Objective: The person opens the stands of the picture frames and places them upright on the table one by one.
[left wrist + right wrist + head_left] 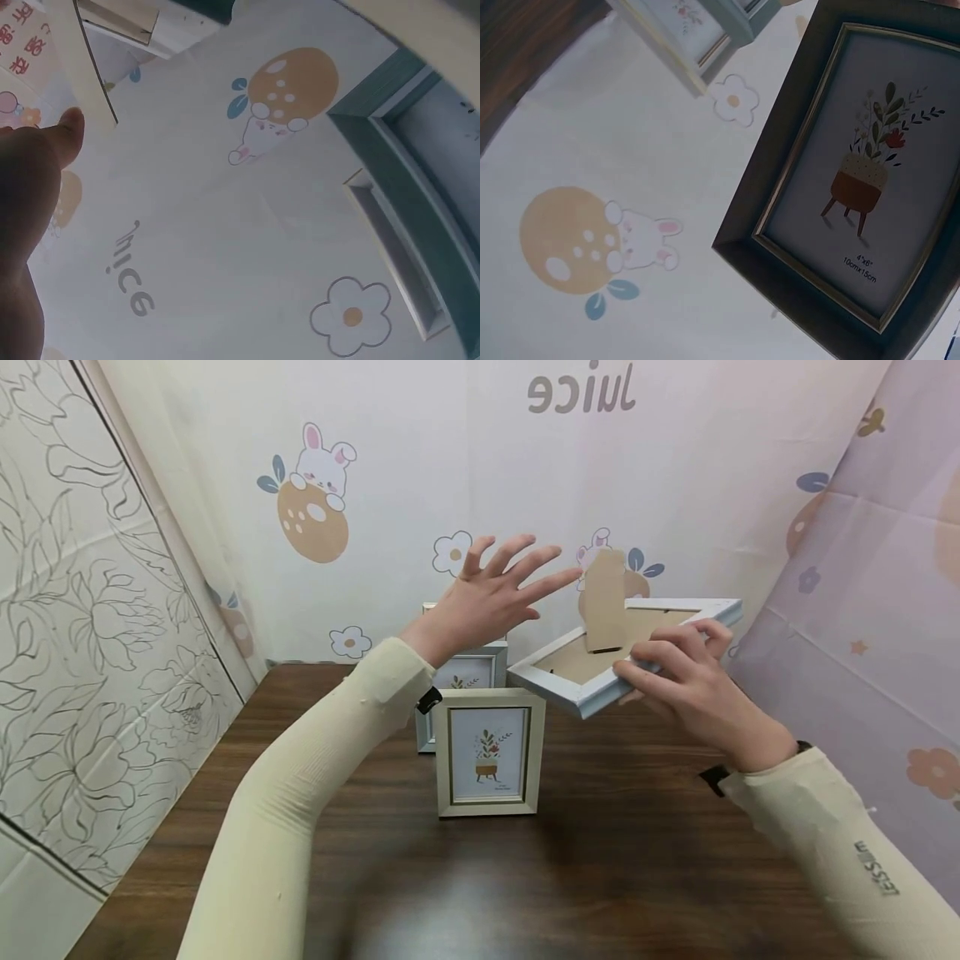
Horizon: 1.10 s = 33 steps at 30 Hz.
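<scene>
My right hand (682, 681) grips a picture frame (581, 664) by its near right edge, tilted above the table with its back turned up. From that back a beige support flap (604, 597) sticks up. In the right wrist view the frame's front (870, 225) shows a potted-plant print with size text. My left hand (495, 593) is raised with fingers spread, its index fingertip close beside the flap. Below it a cream picture frame (444, 752) stands upright on the table, facing me. The undersides of the right fingers are hidden behind the held frame.
Just behind the cream frame stands a blue-grey picture frame (498, 664), partly covered. Another light frame (428, 607) peeks out behind the left wrist. The dark wooden table (637, 877) meets a printed curtain (405, 468) at the back, with a flower-patterned panel (112, 610) at left.
</scene>
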Each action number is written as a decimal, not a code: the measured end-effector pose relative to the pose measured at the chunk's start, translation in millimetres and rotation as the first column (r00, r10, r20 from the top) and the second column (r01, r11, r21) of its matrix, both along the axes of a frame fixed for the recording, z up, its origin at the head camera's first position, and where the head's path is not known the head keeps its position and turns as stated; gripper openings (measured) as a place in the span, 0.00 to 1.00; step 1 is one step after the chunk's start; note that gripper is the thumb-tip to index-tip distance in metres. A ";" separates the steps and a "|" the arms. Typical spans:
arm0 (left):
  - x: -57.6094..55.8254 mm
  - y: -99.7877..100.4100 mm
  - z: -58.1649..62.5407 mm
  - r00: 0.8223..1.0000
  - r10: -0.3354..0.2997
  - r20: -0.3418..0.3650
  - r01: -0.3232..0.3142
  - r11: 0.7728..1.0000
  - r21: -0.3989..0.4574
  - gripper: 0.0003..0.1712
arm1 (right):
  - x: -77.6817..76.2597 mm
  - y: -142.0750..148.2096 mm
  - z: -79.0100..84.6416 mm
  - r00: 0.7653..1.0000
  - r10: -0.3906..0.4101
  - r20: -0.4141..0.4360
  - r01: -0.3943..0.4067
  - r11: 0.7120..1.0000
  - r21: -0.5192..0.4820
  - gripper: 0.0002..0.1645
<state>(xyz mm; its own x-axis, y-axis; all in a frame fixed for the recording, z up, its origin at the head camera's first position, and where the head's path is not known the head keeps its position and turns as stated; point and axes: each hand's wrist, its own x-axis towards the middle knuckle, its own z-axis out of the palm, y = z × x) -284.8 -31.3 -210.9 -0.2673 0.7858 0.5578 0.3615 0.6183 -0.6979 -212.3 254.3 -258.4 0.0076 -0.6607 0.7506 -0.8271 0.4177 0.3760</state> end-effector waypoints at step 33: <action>12.9 10.9 -65.3 0.906 -0.097 0.412 0.032 0.986 0.161 0.37 | -30.9 30.1 -26.7 0.982 -0.125 0.142 0.148 0.975 -0.165 0.32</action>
<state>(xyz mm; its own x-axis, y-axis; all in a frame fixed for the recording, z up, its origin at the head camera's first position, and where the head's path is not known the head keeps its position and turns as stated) -271.9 -20.4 -276.2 -0.4524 0.7267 0.5169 0.6420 0.6677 -0.3769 -243.2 284.4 -285.1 -0.1791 -0.5077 0.8427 -0.7945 0.5798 0.1805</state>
